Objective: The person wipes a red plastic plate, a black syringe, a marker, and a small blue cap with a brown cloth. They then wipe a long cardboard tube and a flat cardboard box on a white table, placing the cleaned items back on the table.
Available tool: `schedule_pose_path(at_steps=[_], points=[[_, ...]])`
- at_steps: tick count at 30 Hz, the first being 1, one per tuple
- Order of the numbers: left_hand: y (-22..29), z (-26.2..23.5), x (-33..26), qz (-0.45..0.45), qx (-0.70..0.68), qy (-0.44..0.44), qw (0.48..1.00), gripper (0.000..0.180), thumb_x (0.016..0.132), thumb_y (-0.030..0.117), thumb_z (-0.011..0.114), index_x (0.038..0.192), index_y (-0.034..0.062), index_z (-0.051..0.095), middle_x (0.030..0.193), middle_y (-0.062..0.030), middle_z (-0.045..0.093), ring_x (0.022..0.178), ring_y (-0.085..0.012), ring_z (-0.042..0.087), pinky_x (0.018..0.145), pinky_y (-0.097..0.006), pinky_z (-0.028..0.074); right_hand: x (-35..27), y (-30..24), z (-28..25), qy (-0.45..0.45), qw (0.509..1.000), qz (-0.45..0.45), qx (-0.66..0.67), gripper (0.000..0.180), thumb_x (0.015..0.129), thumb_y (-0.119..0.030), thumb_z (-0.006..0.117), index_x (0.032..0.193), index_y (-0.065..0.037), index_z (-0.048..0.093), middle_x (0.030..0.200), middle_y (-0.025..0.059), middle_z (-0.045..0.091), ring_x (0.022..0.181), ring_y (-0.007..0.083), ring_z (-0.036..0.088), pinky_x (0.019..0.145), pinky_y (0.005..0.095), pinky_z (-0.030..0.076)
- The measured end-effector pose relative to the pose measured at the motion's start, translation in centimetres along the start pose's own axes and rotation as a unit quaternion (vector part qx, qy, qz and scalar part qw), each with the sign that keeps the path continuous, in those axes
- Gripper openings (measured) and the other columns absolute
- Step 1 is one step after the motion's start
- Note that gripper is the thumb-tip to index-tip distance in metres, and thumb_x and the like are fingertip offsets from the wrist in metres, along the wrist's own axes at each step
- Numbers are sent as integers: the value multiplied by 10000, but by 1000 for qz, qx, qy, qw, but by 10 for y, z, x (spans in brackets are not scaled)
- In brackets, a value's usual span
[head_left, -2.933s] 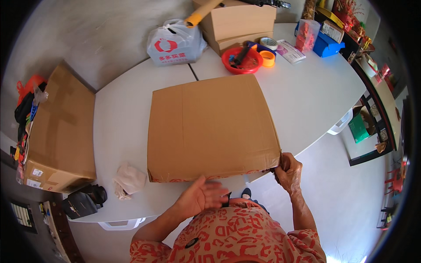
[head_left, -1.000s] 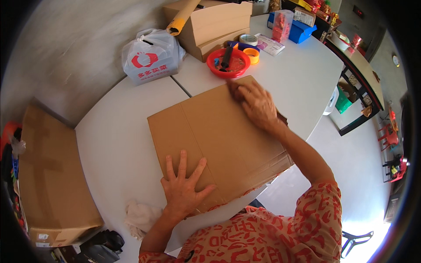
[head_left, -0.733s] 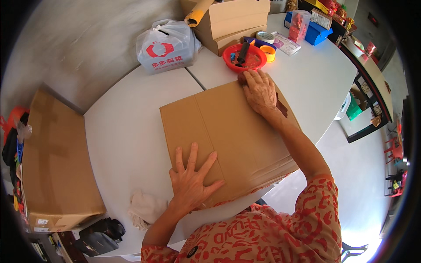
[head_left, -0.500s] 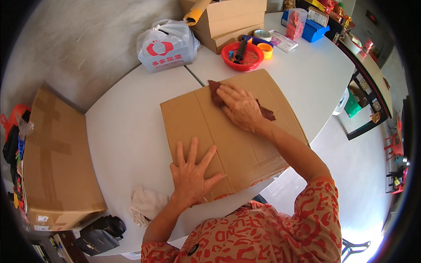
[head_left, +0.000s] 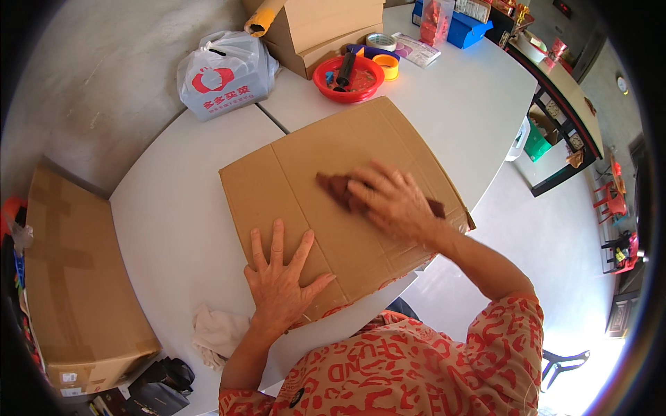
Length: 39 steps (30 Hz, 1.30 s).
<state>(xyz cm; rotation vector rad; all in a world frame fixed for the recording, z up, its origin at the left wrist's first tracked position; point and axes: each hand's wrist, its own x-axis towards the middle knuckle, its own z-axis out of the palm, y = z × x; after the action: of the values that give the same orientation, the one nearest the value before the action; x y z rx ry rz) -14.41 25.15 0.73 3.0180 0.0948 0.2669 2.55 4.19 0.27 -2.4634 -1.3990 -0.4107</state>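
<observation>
A flattened-looking brown cardboard box (head_left: 347,142) lies in front of me on the grey-white table, its near edge close to my shirt. My left hand (head_left: 279,286) rests on its near left part, palm down with the fingers spread. On the right half of the cardboard, my right hand (head_left: 397,206) presses a dark brown cloth (head_left: 336,186) against the surface. Part of that cloth pokes out beyond the fingertips, and another bit shows by the wrist. Motion smears the right fingers a little.
Beyond the cardboard stand a white plastic bag (head_left: 225,78), a red basin (head_left: 361,90) with a black-handled tool, an orange tape roll (head_left: 387,66) and an open carton (head_left: 326,31). A pale cloth (head_left: 216,334) lies left of my forearm. A large carton (head_left: 83,277) stands at far left.
My right hand has drawn the brown cloth nearer to me across the cardboard. The left hand stays flat in the same spot on it. The whole view has shifted slightly.
</observation>
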Motion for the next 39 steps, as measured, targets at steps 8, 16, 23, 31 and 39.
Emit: schedule_pose_path(at_steps=[8, 16, 23, 31, 39], points=[[0, -4, 0, 6, -11, 3, 1000, 748, 701, 575, 732, 1355, 271, 531, 1512, -125, 306, 1359, -438, 257, 818, -550, 419, 48, 104, 19, 116, 972, 197, -54, 491, 856, -231, 594, 1311, -95, 471, 1330, 125, 466, 1253, 327, 413, 1026, 469, 346], [4, -4, 2, -9, -22, -7, 1000, 753, 706, 544, 739, 1366, 264, 511, 1518, -116, 288, 1366, -435, 234, 870, -602, 400, -3, 60, -4, 64, 994, 91, -24, 511, 862, -230, 600, 1333, -72, 478, 1364, 124, 454, 1296, 301, 403, 1039, 456, 340], [2, -4, 1, 1, -17, -10, 1000, 766, 711, 531, 735, 1380, 243, 498, 1522, -127, 281, 1364, -446, 233, 848, -595, 402, -57, -16, -10, 8, 999, -2, 47, 570, 782, -238, 693, 1304, -84, 520, 1382, 122, 448, 1283, 303, 424, 980, 475, 396], [-3, 1, 1, 9, -5, 0, 1000, 760, 672, 551, 750, 1345, 265, 543, 1524, -138, 290, 1352, -457, 263, 796, -543, 413, -17, 33, -1, 38, 995, 88, -13, 467, 821, -184, 646, 1254, -40, 545, 1401, 117, 443, 1305, 307, 409, 1021, 465, 373], [-5, 0, 1, 11, -18, 18, 1000, 741, 651, 569, 758, 1314, 298, 569, 1519, -127, 300, 1336, -447, 293, 746, -494, 407, 71, 91, 33, 116, 983, 139, -45, 456, 807, -131, 614, 1256, -80, 556, 1364, 100, 501, 1297, 314, 425, 1026, 463, 372]])
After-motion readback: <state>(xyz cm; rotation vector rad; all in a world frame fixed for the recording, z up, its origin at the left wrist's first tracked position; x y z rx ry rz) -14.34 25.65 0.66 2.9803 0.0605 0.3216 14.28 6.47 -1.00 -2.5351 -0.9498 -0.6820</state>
